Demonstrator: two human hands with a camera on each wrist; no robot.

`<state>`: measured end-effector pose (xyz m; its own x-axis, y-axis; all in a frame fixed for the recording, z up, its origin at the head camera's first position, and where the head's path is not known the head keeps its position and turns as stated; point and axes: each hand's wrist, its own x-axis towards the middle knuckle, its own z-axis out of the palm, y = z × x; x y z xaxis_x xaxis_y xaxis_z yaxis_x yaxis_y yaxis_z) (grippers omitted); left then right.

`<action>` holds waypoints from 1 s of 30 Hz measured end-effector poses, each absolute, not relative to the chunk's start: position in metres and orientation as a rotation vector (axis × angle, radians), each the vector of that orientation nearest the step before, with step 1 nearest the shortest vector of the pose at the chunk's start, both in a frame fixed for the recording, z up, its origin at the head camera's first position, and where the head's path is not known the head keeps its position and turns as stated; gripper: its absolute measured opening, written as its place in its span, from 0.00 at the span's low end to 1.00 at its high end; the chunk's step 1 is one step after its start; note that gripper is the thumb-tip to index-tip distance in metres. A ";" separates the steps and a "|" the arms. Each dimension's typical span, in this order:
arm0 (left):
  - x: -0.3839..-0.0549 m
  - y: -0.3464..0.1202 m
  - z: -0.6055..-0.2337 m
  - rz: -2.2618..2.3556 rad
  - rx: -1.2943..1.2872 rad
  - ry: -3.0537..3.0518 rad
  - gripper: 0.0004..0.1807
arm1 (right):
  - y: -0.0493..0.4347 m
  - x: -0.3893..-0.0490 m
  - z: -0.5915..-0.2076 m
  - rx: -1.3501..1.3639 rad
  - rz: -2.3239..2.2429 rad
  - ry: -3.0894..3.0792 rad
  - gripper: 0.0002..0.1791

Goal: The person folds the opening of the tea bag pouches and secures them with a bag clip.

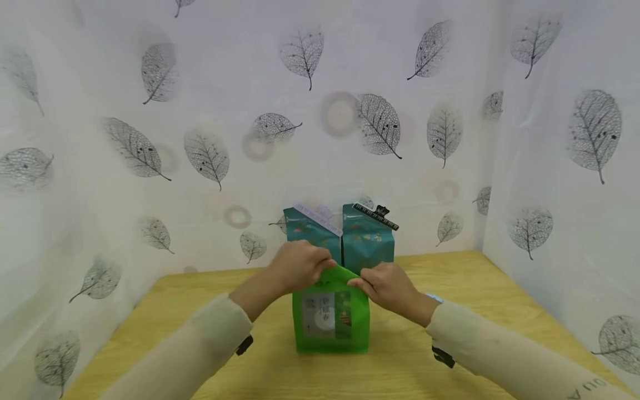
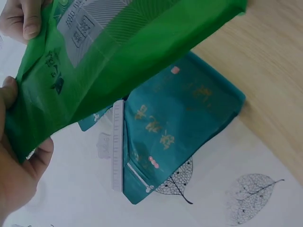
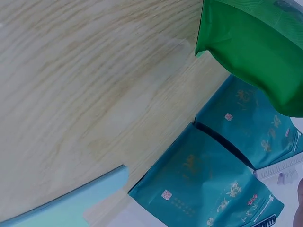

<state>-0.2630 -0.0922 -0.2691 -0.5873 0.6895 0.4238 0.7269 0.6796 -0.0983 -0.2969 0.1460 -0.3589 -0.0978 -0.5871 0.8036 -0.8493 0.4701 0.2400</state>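
Observation:
A bright green bag (image 1: 325, 339) with a printed label stands upright on the table. My left hand (image 1: 301, 263) pinches its top edge at the left corner, and my right hand (image 1: 389, 282) pinches the right corner. Between the two hands the top edge slants down to the right. From the left wrist, the green bag (image 2: 109, 61) shows with the left hand (image 2: 19, 175) gripping one end of its top, thumb on one face and fingers behind. Just one sliver of the right hand (image 3: 298, 208) enters the right wrist view.
Behind the green bag stand two teal bags, the left one (image 1: 315, 238) under a pale clip (image 1: 320, 220), the right one (image 1: 367, 244) under a black clip (image 1: 375, 215). A light blue object (image 3: 85, 191) lies beyond my right wrist. Leaf-printed curtains (image 1: 340, 66) enclose the wooden table (image 1: 200, 311).

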 end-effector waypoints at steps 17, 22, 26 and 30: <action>-0.265 -0.094 -0.272 -0.272 -1.168 -2.592 0.16 | 0.158 -0.302 -0.353 1.387 0.487 -1.955 0.27; -0.263 -0.092 -0.269 -0.346 -1.178 -2.592 0.13 | 0.160 -0.300 -0.347 1.453 0.505 -2.005 0.24; -0.262 -0.091 -0.268 -0.334 -1.189 -2.574 0.11 | 0.183 -0.310 -0.345 1.384 0.498 -2.332 0.20; -0.262 -0.091 -0.270 -0.313 -1.202 -2.572 0.11 | 0.220 -0.324 -0.350 1.091 0.389 -2.688 0.21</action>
